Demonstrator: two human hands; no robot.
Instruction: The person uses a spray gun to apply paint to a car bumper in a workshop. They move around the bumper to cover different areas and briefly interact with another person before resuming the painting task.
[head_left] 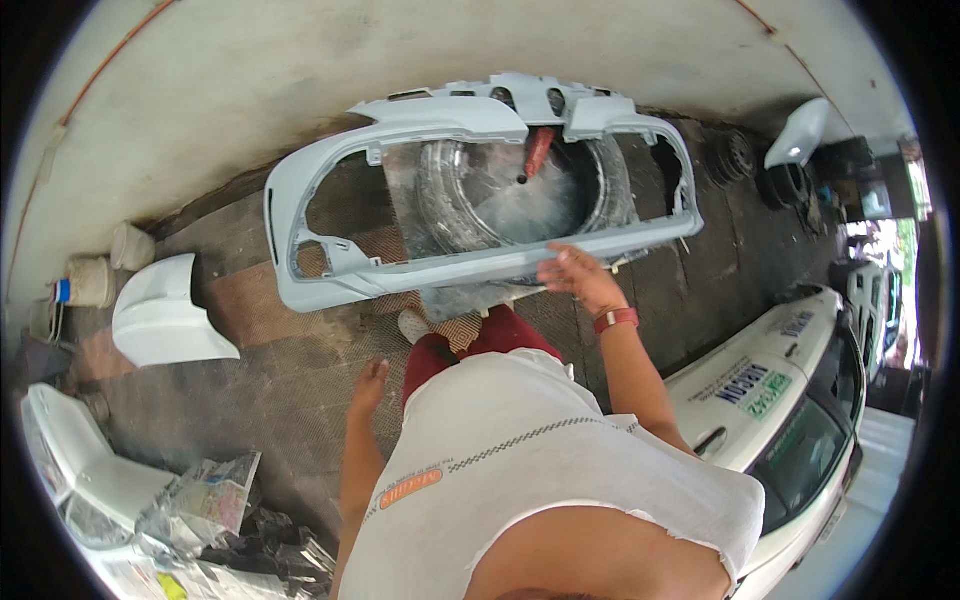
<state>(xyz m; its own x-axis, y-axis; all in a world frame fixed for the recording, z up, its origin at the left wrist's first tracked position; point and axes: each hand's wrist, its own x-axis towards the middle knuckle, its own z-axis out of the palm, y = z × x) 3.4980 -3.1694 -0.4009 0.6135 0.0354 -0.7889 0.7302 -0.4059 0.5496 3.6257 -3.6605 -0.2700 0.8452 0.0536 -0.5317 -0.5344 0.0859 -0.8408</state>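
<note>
A light grey car bumper (440,275) lies ahead of me, its long side nearest me and its large openings showing the floor. My right hand (580,278), with a red band at the wrist, is at the bumper's near edge, fingers stretched out over it; it grips nothing. Low at my left side hangs my left hand (371,385), apart from the bumper, with nothing seen in it and its fingers loosely extended. Within the bumper's frame shows a dusty round black tyre-like support (450,195), and a worn red tapered piece (539,150) stands above it.
A white curved body panel (170,318) lies on the floor at left, near pale buckets (92,282). Lower left are white car parts with crumpled newspaper (225,495). A white car (745,400) stands at right. Wheels (730,155) lean along the far wall.
</note>
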